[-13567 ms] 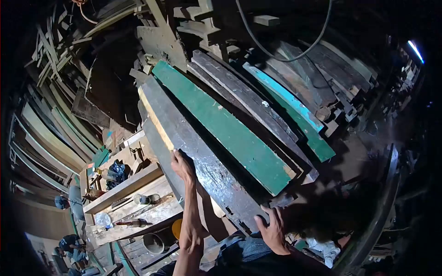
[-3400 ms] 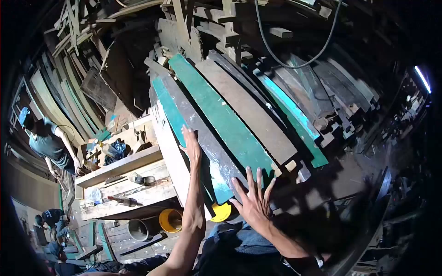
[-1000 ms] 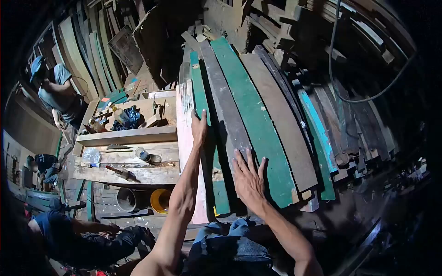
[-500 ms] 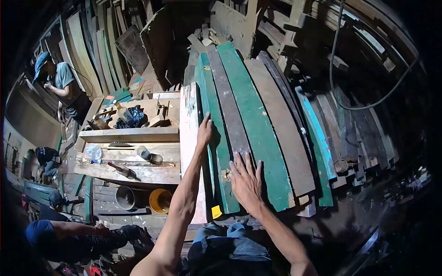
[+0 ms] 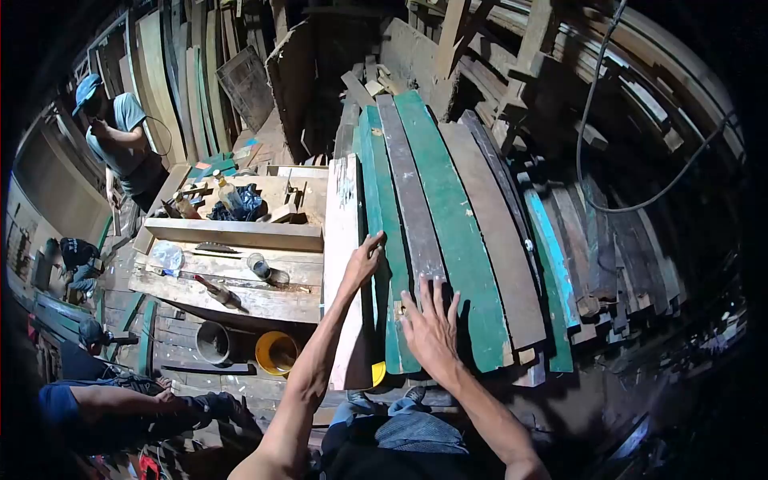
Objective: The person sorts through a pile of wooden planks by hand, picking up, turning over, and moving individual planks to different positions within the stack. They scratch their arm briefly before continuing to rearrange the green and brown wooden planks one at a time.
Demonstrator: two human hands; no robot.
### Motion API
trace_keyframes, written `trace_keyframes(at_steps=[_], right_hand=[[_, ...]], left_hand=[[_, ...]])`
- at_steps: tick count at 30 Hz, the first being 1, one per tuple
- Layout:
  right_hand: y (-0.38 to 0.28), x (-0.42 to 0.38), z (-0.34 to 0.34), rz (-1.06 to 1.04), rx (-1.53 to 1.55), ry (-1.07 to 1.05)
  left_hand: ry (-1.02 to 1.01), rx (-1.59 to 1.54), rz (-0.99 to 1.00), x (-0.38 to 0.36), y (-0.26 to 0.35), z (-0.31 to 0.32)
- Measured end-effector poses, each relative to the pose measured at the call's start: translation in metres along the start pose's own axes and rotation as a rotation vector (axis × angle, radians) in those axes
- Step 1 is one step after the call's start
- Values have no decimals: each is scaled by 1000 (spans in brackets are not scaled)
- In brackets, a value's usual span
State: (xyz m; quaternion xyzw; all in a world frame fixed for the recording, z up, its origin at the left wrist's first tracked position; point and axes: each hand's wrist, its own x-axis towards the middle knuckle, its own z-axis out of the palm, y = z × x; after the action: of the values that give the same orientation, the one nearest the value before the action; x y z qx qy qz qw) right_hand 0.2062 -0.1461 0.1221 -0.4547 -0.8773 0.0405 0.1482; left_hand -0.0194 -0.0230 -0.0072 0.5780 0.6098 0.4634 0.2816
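Fingers curled, my left hand [image 5: 365,262] is at the left edge of a narrow green plank [image 5: 387,188], next to a white plank [image 5: 341,208]; its fingertips are partly hidden. My right hand [image 5: 433,328] lies flat with its fingers spread, across the near end of a grey-brown plank [image 5: 404,172] and the wide green plank [image 5: 460,232] beside it. Worn paint and small pale chips mark the green planks. To their right runs a wide brown plank [image 5: 500,240].
At left, a workbench [image 5: 240,300] holds a glass jar [image 5: 258,266], a brush-like tool [image 5: 220,293], bottles and a dark plastic bag [image 5: 238,204]. A yellow bucket [image 5: 277,353] and a grey bucket [image 5: 214,342] stand below. Other people [image 5: 120,148] are at left. A cable [image 5: 588,152] hangs at right.
The view has shifted, so the planks and bench sit slightly lower and to the right. My left hand has come nearer along the plank edge. My right hand stays spread on the planks.
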Motion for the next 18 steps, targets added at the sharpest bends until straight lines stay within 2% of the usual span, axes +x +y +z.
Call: trace_keyframes(at_steps=[3,5,7,9,11,13,15,17,18], right_hand=[[-29,-4,-6,-117,91,47],[-47,-10,-2,-187,156,-25],[-55,-17,8,-204,168,-84],[-55,-24,22,-176,235,-125],[-54,-28,28,-158,270,-134],[-53,-29,29,-139,293,-151],[-56,-30,29,-109,316,-146],[-62,-29,30,-24,453,-243],[-63,-31,37,-25,458,-247]], left_hand=[[-74,-59,-23,-20,4,-9],[116,31,24,-44,14,-19],[299,60,-12,-75,-12,-27],[441,89,-165,-123,-17,-33],[510,224,-99,-176,-14,-36],[573,244,-277,-228,-12,-25],[599,-30,-490,-273,-31,-9],[419,-513,-874,-298,-33,-10],[434,-600,-821,-301,-28,-10]])
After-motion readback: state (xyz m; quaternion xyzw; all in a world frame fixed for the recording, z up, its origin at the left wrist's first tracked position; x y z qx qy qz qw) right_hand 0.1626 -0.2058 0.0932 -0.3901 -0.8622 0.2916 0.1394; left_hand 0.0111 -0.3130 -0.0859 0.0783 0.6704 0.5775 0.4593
